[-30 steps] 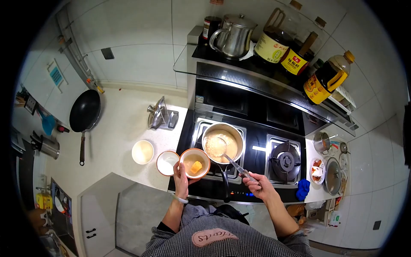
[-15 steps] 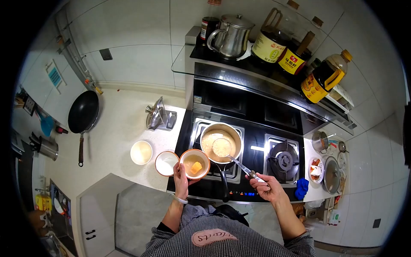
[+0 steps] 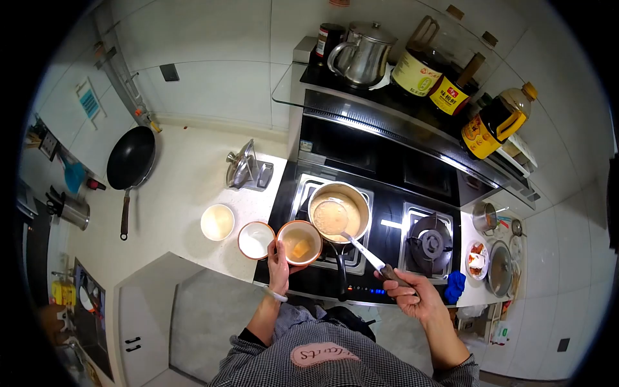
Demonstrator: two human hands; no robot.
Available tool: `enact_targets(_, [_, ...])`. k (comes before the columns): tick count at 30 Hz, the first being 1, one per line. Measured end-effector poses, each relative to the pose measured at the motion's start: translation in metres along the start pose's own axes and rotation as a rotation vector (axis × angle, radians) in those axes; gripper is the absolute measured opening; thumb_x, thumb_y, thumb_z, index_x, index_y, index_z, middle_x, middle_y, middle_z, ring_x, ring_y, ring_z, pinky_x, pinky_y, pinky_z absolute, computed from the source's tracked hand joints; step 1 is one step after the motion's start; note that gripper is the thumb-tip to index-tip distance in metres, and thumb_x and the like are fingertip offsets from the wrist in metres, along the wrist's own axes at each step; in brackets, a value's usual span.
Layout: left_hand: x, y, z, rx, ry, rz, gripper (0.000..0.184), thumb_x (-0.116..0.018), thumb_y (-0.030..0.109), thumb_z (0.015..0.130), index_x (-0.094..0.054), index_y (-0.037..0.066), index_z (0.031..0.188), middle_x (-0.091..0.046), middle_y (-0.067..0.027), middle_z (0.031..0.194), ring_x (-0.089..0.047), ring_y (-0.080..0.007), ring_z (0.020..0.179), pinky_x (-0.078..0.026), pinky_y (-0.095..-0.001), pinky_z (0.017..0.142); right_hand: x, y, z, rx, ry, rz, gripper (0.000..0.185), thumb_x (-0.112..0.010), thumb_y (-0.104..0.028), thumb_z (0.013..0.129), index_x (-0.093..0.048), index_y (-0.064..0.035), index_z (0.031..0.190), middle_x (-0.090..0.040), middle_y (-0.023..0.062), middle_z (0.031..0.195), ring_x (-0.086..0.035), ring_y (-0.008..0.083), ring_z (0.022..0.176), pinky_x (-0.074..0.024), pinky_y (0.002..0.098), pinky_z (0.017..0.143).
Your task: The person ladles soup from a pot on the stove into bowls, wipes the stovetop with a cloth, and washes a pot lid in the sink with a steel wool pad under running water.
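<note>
My left hand is wrapped round an orange-rimmed bowl, which holds some liquid and a yellow-orange chunk. This bowl is close against the left side of the saucepan. In my right hand is the dark handle of a ladle. The ladle's head lies in the saucepan, full of a pale, grainy, soupy food like that around it. Left of the held bowl stands a second orange-rimmed bowl, white inside. Farther left, a pale bowl has cream-coloured contents.
The saucepan sits on the left burner of a black stove, its handle pointing at me. A bare burner is to the right. A wok and a lid on a stand occupy the left counter. Bottles line the shelf above.
The ladle head has shifted to the left side of the saucepan, and my right hand has moved slightly right and down. My left hand still holds the bowl. The whole view has shifted a little.
</note>
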State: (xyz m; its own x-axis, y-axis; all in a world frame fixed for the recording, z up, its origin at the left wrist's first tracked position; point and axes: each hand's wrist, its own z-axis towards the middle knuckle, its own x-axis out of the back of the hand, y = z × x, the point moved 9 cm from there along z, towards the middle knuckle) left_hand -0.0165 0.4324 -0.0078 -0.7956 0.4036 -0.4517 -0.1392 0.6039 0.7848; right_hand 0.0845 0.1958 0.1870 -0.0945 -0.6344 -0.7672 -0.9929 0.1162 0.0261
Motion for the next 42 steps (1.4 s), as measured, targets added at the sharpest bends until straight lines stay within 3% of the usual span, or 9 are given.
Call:
enact_targets(9, [-0.002,0.001,0.001,-0.050,-0.015,0.009,0.048,-0.041,0.045,0.096,-0.031,0.014,0.130,-0.045,-0.0144,0.125,-0.060,-0.0312,0.103,-0.061,-0.0429,0.062,0.016,0.049,0.020,-0.125,-0.037,-0.014,0.040,-0.040,-0.020,0.099,-0.034,0.0050,0.128,-0.044,0.0073,0.083,-0.036,0.0039,0.053,-0.0269,0.0156,0.033])
enact_targets(20, [0.002,0.002,0.001,-0.043,0.012,0.004,0.051,-0.045,0.045,0.095,-0.033,0.011,0.131,-0.047,-0.0155,0.120,-0.060,-0.0293,0.101,-0.061,-0.0443,0.062,0.027,0.041,0.017,0.310,0.169,-1.046,0.031,-0.045,-0.017,0.098,-0.047,-0.0064,0.127,-0.047,0.0000,0.073,-0.036,0.0050,0.050,-0.0260,0.0190,0.040])
enact_targets(22, [0.000,0.005,-0.001,-0.037,0.015,-0.007,0.054,-0.047,0.045,0.094,-0.030,0.011,0.133,-0.049,-0.0184,0.118,-0.060,-0.0305,0.100,-0.060,-0.0453,0.063,0.013,0.032,0.009,0.553,0.224,-1.566,0.035,-0.045,-0.017,0.098,-0.045,-0.0083,0.132,-0.045,-0.0013,0.072,-0.037,0.0045,0.050,-0.0277,0.0192,0.040])
enact_targets(26, [0.001,0.002,0.000,-0.025,0.012,-0.015,0.055,-0.048,0.045,0.094,-0.031,0.011,0.133,-0.050,-0.0178,0.115,-0.060,-0.0309,0.100,-0.060,-0.0459,0.063,0.018,0.027,0.005,0.560,0.210,-1.528,0.037,-0.046,-0.019,0.097,-0.044,-0.0061,0.132,-0.046,0.0014,0.074,-0.035,0.0049,0.050,-0.0278,0.0192,0.039])
enact_targets(28, [0.001,0.002,0.001,-0.035,0.007,-0.026,0.054,-0.048,0.045,0.094,-0.031,0.011,0.133,-0.050,-0.0176,0.115,-0.060,-0.0307,0.100,-0.060,-0.0459,0.063,0.044,0.040,0.010,0.147,0.111,-0.637,0.039,-0.046,-0.022,0.097,-0.043,-0.0038,0.131,-0.048,0.0050,0.077,-0.034,0.0054,0.049,-0.0282,0.0190,0.037])
enact_targets(31, [0.004,0.001,0.005,-0.052,0.020,-0.018,0.052,-0.047,0.044,0.095,-0.032,0.011,0.133,-0.051,-0.0178,0.115,-0.060,-0.0297,0.100,-0.060,-0.0454,0.062,0.057,0.038,0.015,-0.009,0.017,-0.085,0.037,-0.046,-0.024,0.097,-0.044,-0.0019,0.127,-0.049,0.0078,0.081,-0.033,0.0056,0.047,-0.0260,0.0179,0.035])
enact_targets(33, [0.003,0.002,0.005,-0.055,0.006,-0.023,0.050,-0.046,0.042,0.095,-0.032,0.012,0.133,-0.051,-0.0176,0.117,-0.061,-0.0289,0.100,-0.061,-0.0453,0.061,0.048,0.027,0.021,0.034,0.023,-0.106,0.033,-0.046,-0.024,0.097,-0.046,-0.0029,0.122,-0.050,0.0060,0.079,-0.034,0.0051,0.046,-0.0255,0.0172,0.035])
enact_targets(38, [-0.001,0.011,0.000,-0.064,0.026,-0.004,0.048,-0.045,0.041,0.096,-0.032,0.012,0.132,-0.051,-0.0161,0.117,-0.061,-0.0285,0.099,-0.061,-0.0447,0.061,0.058,-0.043,0.054,0.563,0.350,-1.068,0.022,-0.044,-0.023,0.098,-0.053,-0.0100,0.113,-0.047,-0.0018,0.068,-0.036,0.0035,0.047,-0.0250,0.0165,0.037])
enact_targets(42, [0.000,0.011,0.000,-0.058,0.037,0.003,0.047,-0.045,0.040,0.096,-0.031,0.013,0.132,-0.050,-0.0152,0.119,-0.062,-0.0290,0.098,-0.061,-0.0438,0.060,0.068,-0.054,0.081,0.534,0.353,-1.093,0.014,-0.044,-0.021,0.097,-0.051,-0.0090,0.099,-0.046,-0.0017,0.068,-0.036,0.0037,0.047,-0.0251,0.0171,0.037])
